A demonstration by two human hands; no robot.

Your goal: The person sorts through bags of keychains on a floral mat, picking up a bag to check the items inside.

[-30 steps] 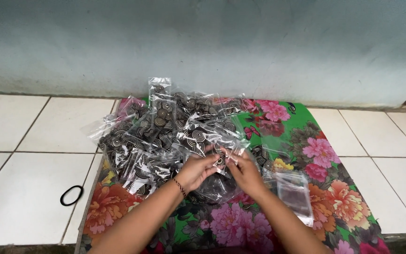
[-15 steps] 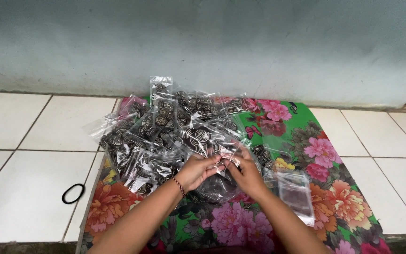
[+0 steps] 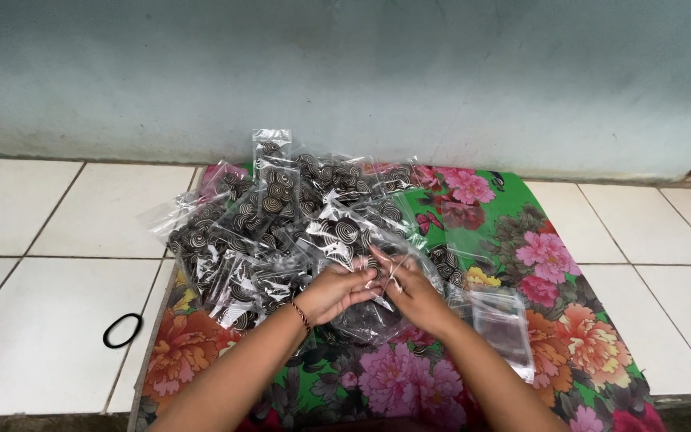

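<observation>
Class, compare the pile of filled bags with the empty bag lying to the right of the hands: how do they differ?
The filled bags hold dark spiral-patterned pieces; the empty bag holds nothing and looks see-through. The filled bags are heaped over one another; the empty bag lies flat and alone on the floral cloth. The filled bags sit to the left and beyond the hands; the empty bag lies right of the right hand. Both are clear plastic.

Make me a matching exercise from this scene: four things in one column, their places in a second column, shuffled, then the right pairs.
Things:
1. black hair tie
2. heap of filled packets
3. empty clear bags
4. floral cloth

Places:
A. spread over the tiled floor
B. alone on a white tile, left of the cloth
C. just beyond the left hand and right hand
D. on the cloth, beside the right forearm

Pairs: 1-B, 2-C, 3-D, 4-A
</observation>
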